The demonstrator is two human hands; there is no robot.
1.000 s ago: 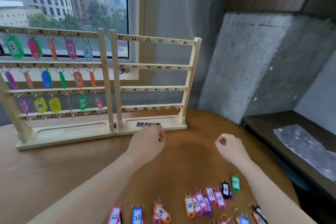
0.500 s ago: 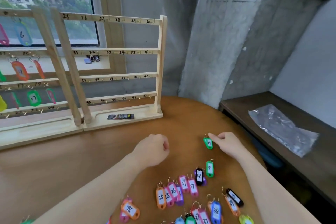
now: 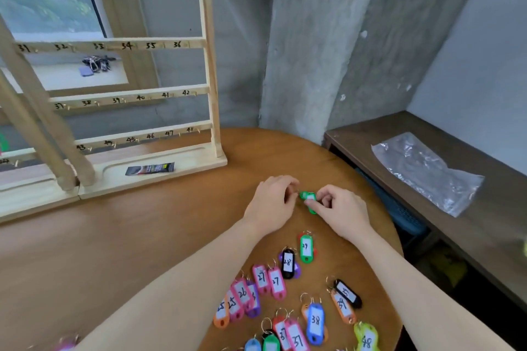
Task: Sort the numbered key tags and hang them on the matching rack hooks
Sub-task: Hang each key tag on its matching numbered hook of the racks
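A small green key tag (image 3: 308, 198) sits just above the brown table between my two hands. My right hand (image 3: 340, 209) pinches its body and my left hand (image 3: 272, 202) pinches its ring end. The number on it is hidden by my fingers. Several numbered tags lie in rows nearer to me, among them green 29 (image 3: 306, 248), black 28 (image 3: 288, 263) and blue 38 (image 3: 315, 320). The wooden rack (image 3: 209, 65) stands at the back left, its hooks numbered 25 to 48 all bare in this view.
A small dark packet (image 3: 150, 169) lies on the rack's base. The round table edge (image 3: 379, 202) curves close to my right hand. Beyond it stands a dark bench (image 3: 445, 208) with a clear plastic bag (image 3: 425, 171). A bunch of keys (image 3: 95, 63) lies on the window sill.
The view swung right and down. My right hand picked up the green tag from the table, and my left hand moved across to take its ring end.
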